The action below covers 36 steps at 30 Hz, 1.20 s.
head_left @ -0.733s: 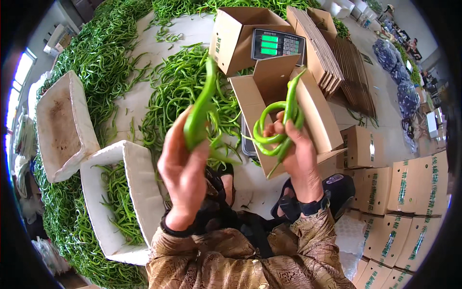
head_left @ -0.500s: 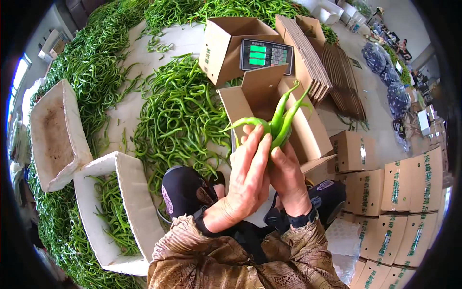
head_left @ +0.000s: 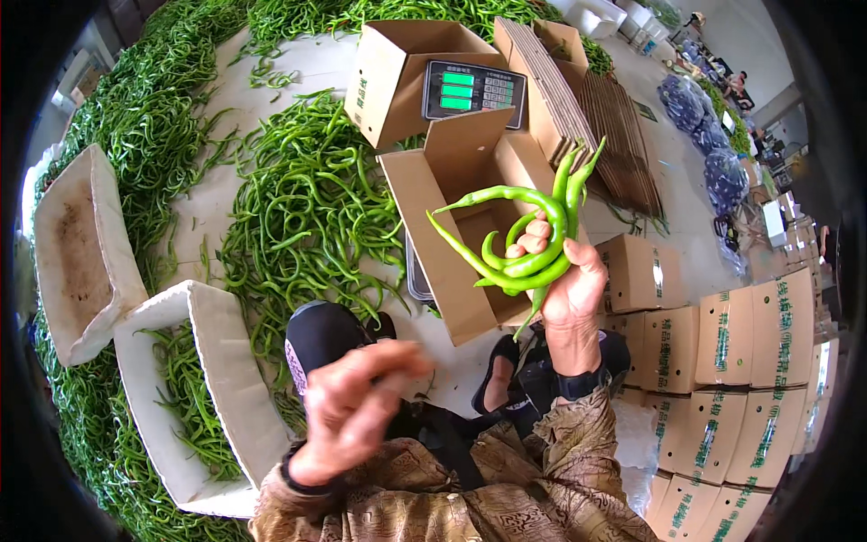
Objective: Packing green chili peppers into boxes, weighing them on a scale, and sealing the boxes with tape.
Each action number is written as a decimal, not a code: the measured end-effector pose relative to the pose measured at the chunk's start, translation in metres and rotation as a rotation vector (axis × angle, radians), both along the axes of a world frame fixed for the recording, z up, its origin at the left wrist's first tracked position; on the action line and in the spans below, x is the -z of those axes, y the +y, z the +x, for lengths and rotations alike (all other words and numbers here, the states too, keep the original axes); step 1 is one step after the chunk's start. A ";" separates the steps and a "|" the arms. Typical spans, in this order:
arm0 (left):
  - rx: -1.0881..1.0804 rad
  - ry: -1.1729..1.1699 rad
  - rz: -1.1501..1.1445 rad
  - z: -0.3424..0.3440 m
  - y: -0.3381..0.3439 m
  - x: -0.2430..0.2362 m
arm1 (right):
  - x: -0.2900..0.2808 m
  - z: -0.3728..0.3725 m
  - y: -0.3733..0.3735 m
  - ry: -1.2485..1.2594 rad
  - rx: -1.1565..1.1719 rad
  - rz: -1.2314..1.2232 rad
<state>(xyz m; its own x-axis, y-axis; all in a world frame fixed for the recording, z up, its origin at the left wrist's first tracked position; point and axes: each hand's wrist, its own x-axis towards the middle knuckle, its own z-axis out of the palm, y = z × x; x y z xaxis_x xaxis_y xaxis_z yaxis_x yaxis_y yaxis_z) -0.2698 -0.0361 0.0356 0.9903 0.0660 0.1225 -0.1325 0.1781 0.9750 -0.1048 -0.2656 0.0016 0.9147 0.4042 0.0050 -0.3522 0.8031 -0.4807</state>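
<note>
My right hand grips several curved green peppers over an open cardboard carton. My left hand is down and left of it, above my knee; its fingers look bent but are smeared by motion, with no pepper visible in them. A loose pile of peppers lies on the floor left of the carton. A digital scale display with green screens sits behind the carton, beside another open box.
Two white foam bins stand at left, the nearer holding peppers, amid large pepper heaps. Flattened cardboard stands at back; stacked cartons fill the right. Dark bagged bundles and other people are farther right.
The pepper first seen in my left hand joined the bunch in my right. My left hand then moved down and left, away from it, while my right hand kept its grip.
</note>
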 end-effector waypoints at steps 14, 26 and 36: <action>-0.646 0.491 -0.218 -0.050 0.121 0.164 | -0.005 0.011 -0.022 -0.093 0.093 -0.230; -0.611 0.679 0.135 -0.102 0.110 0.287 | 0.022 0.042 -0.039 -0.350 -0.023 -1.427; -0.769 0.719 0.669 -0.120 0.162 0.329 | -0.014 -0.036 0.051 -0.507 -0.168 -1.719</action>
